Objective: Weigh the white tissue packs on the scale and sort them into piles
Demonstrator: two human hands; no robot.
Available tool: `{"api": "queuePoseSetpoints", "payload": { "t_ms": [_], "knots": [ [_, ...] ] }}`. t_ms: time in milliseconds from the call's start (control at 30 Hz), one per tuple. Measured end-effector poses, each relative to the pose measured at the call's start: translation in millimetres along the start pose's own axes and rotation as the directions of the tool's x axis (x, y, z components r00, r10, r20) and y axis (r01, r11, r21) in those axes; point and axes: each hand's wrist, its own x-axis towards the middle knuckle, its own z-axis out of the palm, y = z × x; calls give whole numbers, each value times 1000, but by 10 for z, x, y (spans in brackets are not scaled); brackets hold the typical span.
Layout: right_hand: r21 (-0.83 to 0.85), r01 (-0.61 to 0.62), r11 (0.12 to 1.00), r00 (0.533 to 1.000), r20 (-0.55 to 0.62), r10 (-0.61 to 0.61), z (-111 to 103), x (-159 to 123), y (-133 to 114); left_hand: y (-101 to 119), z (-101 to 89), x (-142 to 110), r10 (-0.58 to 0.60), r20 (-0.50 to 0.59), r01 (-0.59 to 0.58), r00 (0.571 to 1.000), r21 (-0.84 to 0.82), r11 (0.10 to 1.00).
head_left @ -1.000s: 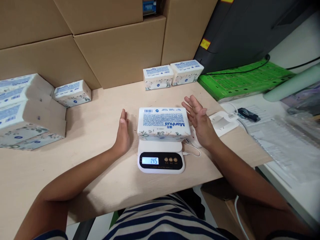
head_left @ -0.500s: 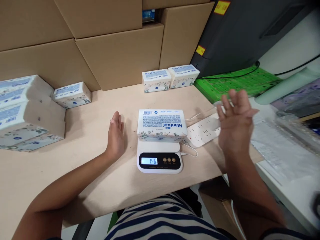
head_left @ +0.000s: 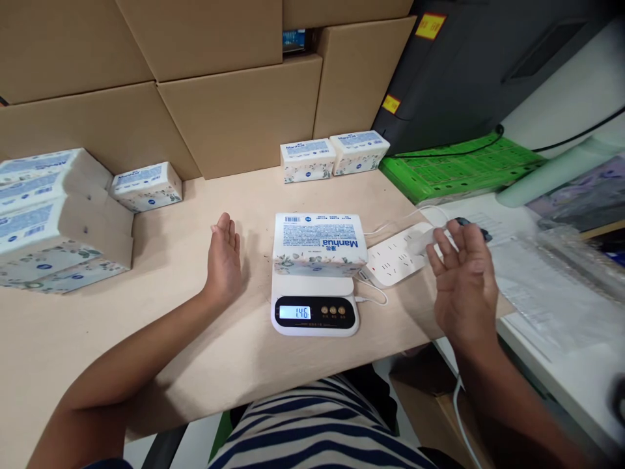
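Observation:
A tissue pack (head_left: 319,244) labelled Manhua lies on a white digital scale (head_left: 312,285), its print upside down to me. The lit display (head_left: 295,312) reads about 1.46. My left hand (head_left: 224,260) rests on its edge on the table, left of the scale, fingers extended and holding nothing. Over the table's right side, near the white power strip (head_left: 398,257), my right hand (head_left: 463,280) is raised with fingers apart and palm showing. Neither hand touches the pack.
At the left stand stacked tissue packs (head_left: 29,225) and a single pack (head_left: 149,185). Two more packs (head_left: 307,159) sit against cardboard boxes (head_left: 239,111). A green crate (head_left: 449,166), a dark grey case (head_left: 469,78) and clear plastic wrap (head_left: 571,286) are on the right.
My right hand has come down and slightly to the right, uncovering a dark object behind it. My left hand stays almost in place. The pack and the reading are unchanged.

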Motion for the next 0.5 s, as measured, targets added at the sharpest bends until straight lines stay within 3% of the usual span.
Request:
{"api": "queuePoseSetpoints", "payload": {
  "t_ms": [67, 133, 200, 267, 333, 400, 500],
  "knots": [
    [4, -34, 999, 999, 7, 34, 65, -93, -7, -30, 25, -76, 17, 35, -18, 999, 14, 1000],
    [-12, -71, 997, 997, 10, 71, 202, -213, -31, -63, 93, -222, 75, 202, -84, 977, 41, 996],
    [-66, -103, 993, 988, 113, 110, 408, -343, -59, -85, 176, -404, 128, 443, -154, 887, 23, 988],
    [-137, -89, 987, 945, 303, 127, 631, -458, -92, -76, 231, -561, 187, 600, -223, 777, -16, 975],
    [-198, -16, 980, 882, 459, 107, 811, -511, -137, -17, 226, -644, 298, 610, -349, 734, -37, 936],
    [-248, 71, 966, 842, 534, 75, 944, -448, -203, 98, 163, -642, 403, 565, -486, 720, -3, 874],
    [-209, 158, 965, 781, 624, 7, 1190, -116, -344, 327, 28, -514, 463, 437, -545, 771, 77, 835]
  ]
}}
